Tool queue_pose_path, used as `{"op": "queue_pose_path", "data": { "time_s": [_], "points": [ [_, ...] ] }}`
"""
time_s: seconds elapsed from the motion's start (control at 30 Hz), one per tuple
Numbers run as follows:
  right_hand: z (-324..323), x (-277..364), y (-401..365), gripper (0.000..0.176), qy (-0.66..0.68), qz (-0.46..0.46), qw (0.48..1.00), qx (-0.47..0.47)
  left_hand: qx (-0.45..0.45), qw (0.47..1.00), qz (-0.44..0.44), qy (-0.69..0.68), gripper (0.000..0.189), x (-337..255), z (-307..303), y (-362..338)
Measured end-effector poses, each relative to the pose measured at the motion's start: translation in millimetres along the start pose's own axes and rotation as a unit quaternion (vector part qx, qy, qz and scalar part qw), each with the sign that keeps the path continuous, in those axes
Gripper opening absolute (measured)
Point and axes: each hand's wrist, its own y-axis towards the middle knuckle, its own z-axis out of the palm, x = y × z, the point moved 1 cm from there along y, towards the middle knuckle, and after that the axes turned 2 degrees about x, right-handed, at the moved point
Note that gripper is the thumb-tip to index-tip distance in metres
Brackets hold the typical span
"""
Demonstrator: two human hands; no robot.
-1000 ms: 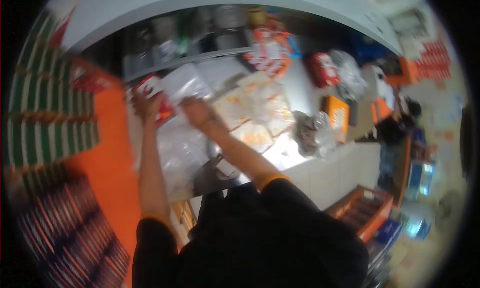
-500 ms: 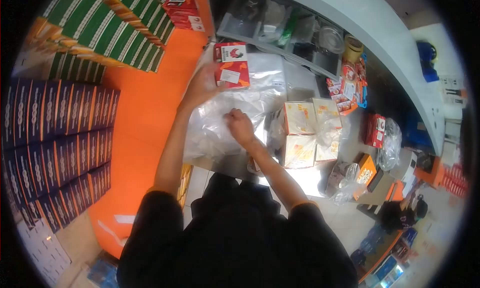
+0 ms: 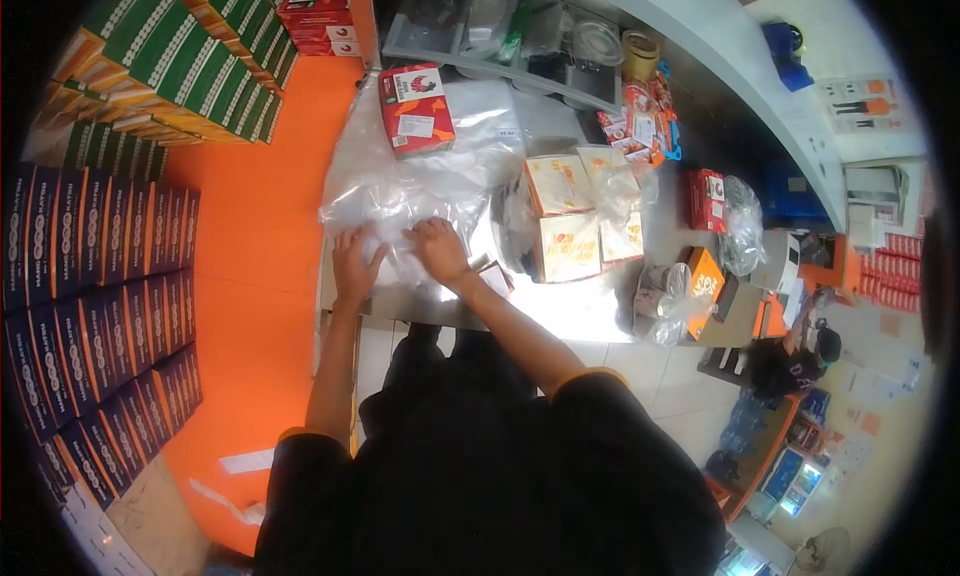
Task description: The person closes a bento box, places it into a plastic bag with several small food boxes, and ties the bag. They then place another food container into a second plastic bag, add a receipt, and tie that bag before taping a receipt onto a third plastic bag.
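A stack of clear plastic bags lies on the counter in front of me. My left hand rests on the near edge of the bags, its fingers spread and the thumb apart. On the same crinkled edge, a little to the right, my right hand touches the plastic with slightly bent, parted fingers. A red and white box sits on the far part of the stack, beyond both hands. Right of the bags stand several white and orange boxes wrapped in clear plastic.
Stacks of dark blue boxes and green boxes line the orange surface on the left. A divided tray is at the back. Farther right are a red box, an orange box and a person.
My left hand has left the red and white box and drawn back to the bags' near edge. My right hand has loosened from a curled shape. The view has shifted.
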Motion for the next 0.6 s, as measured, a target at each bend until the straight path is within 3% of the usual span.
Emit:
{"op": "queue_pose_path", "data": {
  "time_s": [0.07,0.13,0.17,0.2,0.27,0.33,0.4,0.43,0.5,0.57,0.6],
  "points": [
    [2,-1,3,0.029,-0.004,0.009,0.999,0.037,0.020,1.000,0.001,-0.018,0.043,0,0,-6],
    [-15,7,9,0.021,0.122,0.052,0.991,0.029,0.015,0.998,0.012,-0.058,0.041,0,1,-10],
    [-13,6,10,0.019,0.167,0.019,0.984,-0.060,0.005,0.995,0.020,-0.098,0.038,-3,4,-12],
    [-21,9,9,0.019,0.162,0.025,0.985,-0.055,0.009,0.994,0.019,-0.107,0.038,-11,4,-14],
    [-35,13,11,0.017,0.241,0.095,0.962,-0.088,0.046,0.918,-0.136,-0.371,0.033,-18,9,-16],
    [-40,19,13,0.016,0.264,0.129,0.950,-0.110,0.035,0.893,-0.176,-0.413,0.034,-27,17,-19],
    [-55,30,20,0.025,0.264,0.244,0.927,-0.106,0.013,0.834,-0.218,-0.506,0.034,-44,13,-13],
    [-59,33,23,0.033,0.267,0.252,0.926,-0.088,0.010,0.833,-0.220,-0.508,0.034,-42,15,-10],
    [-51,31,29,0.031,0.318,0.241,0.911,-0.106,-0.017,0.889,-0.237,-0.392,0.033,-37,21,-7],
    [-51,37,29,0.030,0.367,0.229,0.893,-0.121,-0.042,0.898,-0.252,-0.357,0.033,-36,20,-5],
    [-59,44,32,0.027,0.438,0.243,0.859,-0.104,-0.065,0.908,-0.264,-0.319,0.033,-39,15,-3]
  ]
}}
